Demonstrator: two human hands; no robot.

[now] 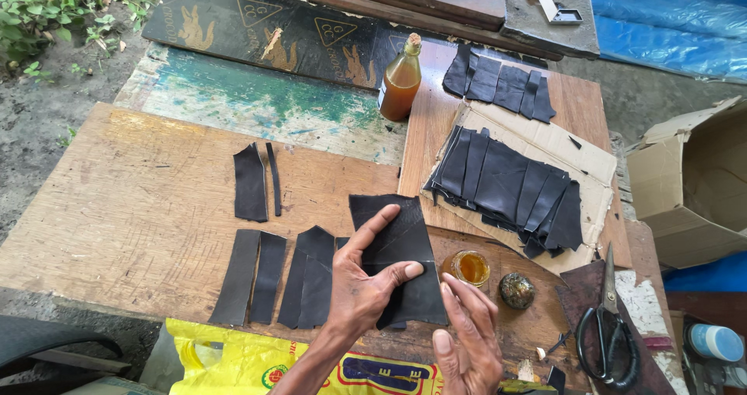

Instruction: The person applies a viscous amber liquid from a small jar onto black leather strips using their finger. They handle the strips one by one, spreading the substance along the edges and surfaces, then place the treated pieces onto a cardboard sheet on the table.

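My left hand [364, 286] holds a black piece of leather-like sheet [397, 243] above the wooden board, thumb and fingers spread across it. My right hand [467, 337] is just to its right, fingers curled near the sheet's lower right edge, touching or almost touching it. A small open jar of amber glue [467, 267] sits right beside the fingers, with its round lid [517, 291] further right.
Cut black strips [268, 274] lie on the plywood board [132, 208] to the left. A pile of black pieces [506, 185] rests on cardboard. A brown glass bottle [400, 80] stands behind. Black scissors [607, 329] lie at right, near a cardboard box [700, 185].
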